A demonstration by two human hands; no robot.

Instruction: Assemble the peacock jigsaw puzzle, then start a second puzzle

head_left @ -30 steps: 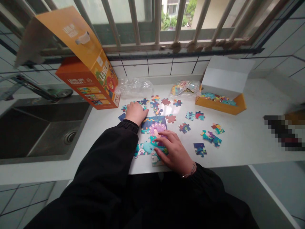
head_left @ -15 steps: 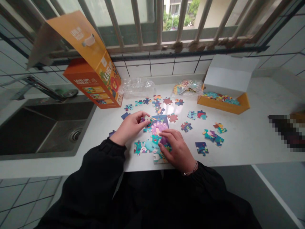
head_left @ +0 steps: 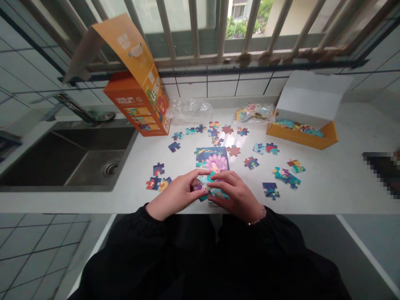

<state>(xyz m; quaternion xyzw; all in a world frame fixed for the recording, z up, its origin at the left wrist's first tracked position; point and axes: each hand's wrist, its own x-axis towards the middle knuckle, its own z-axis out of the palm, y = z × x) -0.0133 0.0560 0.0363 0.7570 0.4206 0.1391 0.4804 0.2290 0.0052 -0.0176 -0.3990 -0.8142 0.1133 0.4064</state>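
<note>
A partly joined jigsaw puzzle [head_left: 215, 160] with a pink-purple peacock lies near the counter's front edge. At its lower left side, my left hand [head_left: 181, 189] has thumb and fingers curved around puzzle pieces [head_left: 202, 183], which the fingers partly cover. From the right, my right hand [head_left: 234, 191] rests its fingertips on the joined part, fingers apart and nothing gripped. Loose pieces lie around: a red-and-blue piece [head_left: 158, 169] to the left, a dark blue piece [head_left: 174, 146] above it, and a reddish-brown piece [head_left: 233, 150] beside the puzzle's upper right corner.
An orange puzzle box [head_left: 137, 106] stands open at the back left, beside the sink [head_left: 103, 162]. Clear plastic wrap [head_left: 190, 110] and a bag of pieces [head_left: 254, 113] lie along the wall. An open yellow box [head_left: 300, 135] holding pieces is at the back right.
My left hand has come down and right from the puzzle's upper left side to its lower left, now around pieces there. My right hand stays on the puzzle. The camera view has shifted slightly.
</note>
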